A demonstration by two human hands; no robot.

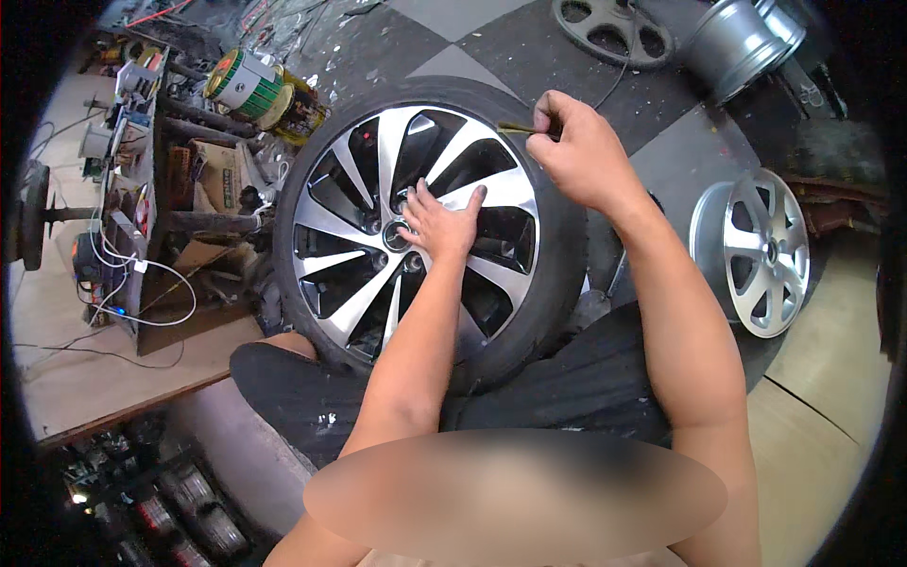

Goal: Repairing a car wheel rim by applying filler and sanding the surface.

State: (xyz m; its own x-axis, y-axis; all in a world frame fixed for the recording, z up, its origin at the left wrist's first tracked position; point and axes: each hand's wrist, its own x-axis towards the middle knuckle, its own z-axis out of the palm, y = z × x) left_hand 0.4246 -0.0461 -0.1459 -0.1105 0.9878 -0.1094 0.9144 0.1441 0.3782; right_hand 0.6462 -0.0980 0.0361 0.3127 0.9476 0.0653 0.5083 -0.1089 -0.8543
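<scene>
In front of my legs lies an alloy wheel (pixel 388 151) with polished silver spokes and black recesses, a black tyre (pixel 559 274) mounted around it. My left hand (pixel 442 223) rests on the spokes beside the centre cap, fingers spread. Over the tyre's upper right part, my right hand (pixel 581 149) is closed in a pinch. From its fingers a thin olive-brown strip (pixel 513 128) points left over the rim's edge; its exact kind cannot be made out. The fingers partly hide the strip's other end.
A bare silver rim (pixel 746 253) stands at the right, another silver rim (pixel 729 52) lies at the upper right. A grey spoked disc (pixel 574 21) sits at the top. Left are a green-and-white can (pixel 246 80), a cluttered shelf (pixel 142 246) and a white cable (pixel 196 300).
</scene>
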